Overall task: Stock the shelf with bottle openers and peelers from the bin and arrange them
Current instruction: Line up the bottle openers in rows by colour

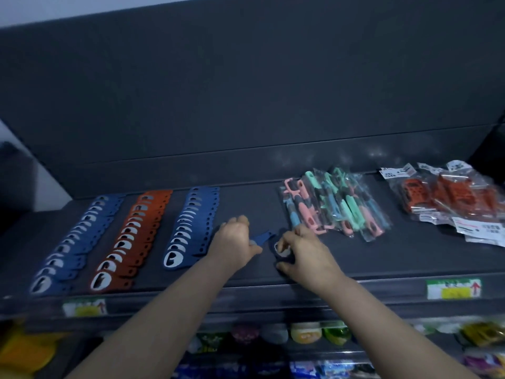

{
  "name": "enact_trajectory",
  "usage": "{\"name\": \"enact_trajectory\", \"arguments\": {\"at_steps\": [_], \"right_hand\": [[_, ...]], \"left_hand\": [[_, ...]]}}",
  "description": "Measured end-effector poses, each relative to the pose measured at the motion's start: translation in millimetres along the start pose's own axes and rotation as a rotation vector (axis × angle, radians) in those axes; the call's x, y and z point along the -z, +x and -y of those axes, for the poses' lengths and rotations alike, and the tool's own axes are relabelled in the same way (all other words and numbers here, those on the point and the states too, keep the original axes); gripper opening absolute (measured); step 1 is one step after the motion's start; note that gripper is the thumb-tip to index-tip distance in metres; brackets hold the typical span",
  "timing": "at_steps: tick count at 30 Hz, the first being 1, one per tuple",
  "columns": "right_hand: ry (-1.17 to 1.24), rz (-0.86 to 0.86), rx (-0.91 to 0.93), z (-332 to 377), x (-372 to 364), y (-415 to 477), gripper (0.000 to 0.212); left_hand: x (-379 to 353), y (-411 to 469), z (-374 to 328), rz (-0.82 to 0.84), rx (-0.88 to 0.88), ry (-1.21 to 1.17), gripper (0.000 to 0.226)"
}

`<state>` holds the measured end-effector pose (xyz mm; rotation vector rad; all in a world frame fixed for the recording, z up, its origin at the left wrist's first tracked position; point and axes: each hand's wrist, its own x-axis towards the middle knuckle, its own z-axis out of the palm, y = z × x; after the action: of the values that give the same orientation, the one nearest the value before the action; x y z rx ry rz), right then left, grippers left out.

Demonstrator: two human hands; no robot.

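Observation:
Three overlapping rows of flat bottle openers lie on the dark shelf: a blue row at the left, an orange row beside it, and a shorter blue row in the middle. My left hand pinches a single blue bottle opener just right of that row. My right hand grips a small stack of dark blue openers on the shelf. A heap of bagged peelers in pink, mint and blue lies further right.
Bagged orange items with white labels sit at the shelf's far right. Price tags hang on the front rail. Lower shelves hold colourful packaged goods. A dark back panel rises behind the shelf.

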<state>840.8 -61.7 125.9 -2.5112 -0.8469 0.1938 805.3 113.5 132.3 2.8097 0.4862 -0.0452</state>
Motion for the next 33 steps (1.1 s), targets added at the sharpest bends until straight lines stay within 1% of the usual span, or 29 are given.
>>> {"name": "enact_trajectory", "arguments": {"at_steps": [1, 2, 4, 6, 8, 11, 12, 16, 20, 24, 26, 30, 33], "right_hand": [[-0.068, -0.034, -0.040, -2, 3, 0, 0.037], [-0.136, -0.044, -0.097, -4, 6, 0, 0.046], [-0.192, -0.005, -0.183, -7, 10, 2, 0.053], [-0.174, 0.063, -0.205, -9, 11, 7, 0.051], [-0.143, 0.114, -0.207, -8, 12, 11, 0.046], [-0.127, 0.146, -0.182, -9, 14, 12, 0.022], [-0.125, 0.141, -0.174, -8, 14, 12, 0.019], [-0.080, 0.142, -0.192, 1, 10, 14, 0.037], [-0.177, 0.280, -0.201, 17, 16, 22, 0.026], [-0.165, 0.272, -0.170, 44, 9, 27, 0.024], [-0.124, 0.259, -0.114, 60, 0, 29, 0.023], [0.037, 0.276, -0.008, 93, -17, 30, 0.025], [0.074, 0.216, 0.025, 113, -31, 31, 0.023]], "left_hand": [[0, -2, 2, 0.011, 0.019, 0.020, 0.057], [0, -4, 4, 0.024, 0.039, 0.038, 0.058], [0, -8, 4, 0.039, 0.064, 0.050, 0.052], [-1, -13, 1, 0.017, 0.077, 0.015, 0.048], [-1, -19, 0, -0.027, 0.076, -0.068, 0.045], [-2, -28, 4, -0.101, 0.015, -0.161, 0.036], [-2, -32, 7, -0.123, -0.011, -0.163, 0.031], [5, -48, 43, -0.159, -0.073, -0.093, 0.016], [15, -66, 96, -0.165, -0.066, -0.255, 0.028], [32, -73, 134, -0.130, 0.000, -0.421, 0.033], [39, -71, 145, -0.107, 0.006, -0.409, 0.034], [46, -64, 156, -0.064, -0.052, -0.370, 0.035], [44, -60, 164, -0.064, -0.078, -0.407, 0.044]]}}
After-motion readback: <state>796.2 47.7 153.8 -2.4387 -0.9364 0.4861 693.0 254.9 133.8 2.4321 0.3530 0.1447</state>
